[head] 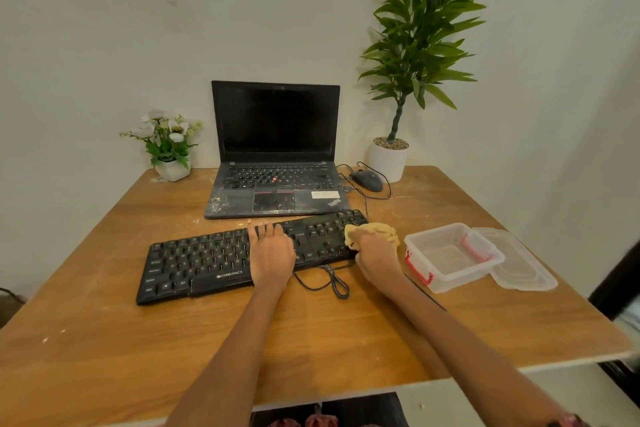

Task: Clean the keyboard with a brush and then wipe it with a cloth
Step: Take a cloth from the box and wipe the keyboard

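keyboard [221, 262] lies near-centre on the tabletop [104, 340], long axis left-right. left hand [272, 253] flat on mid keys, fingers straight. right hand [375, 255] grip bunches yellow cloth [381, 230] at the keyboard's right end; unwiped keys lie to its left.

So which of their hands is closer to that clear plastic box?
Right. The right hand, gripping the yellow cloth, is just beside the box; the left hand rests mid-keyboard, farther away.
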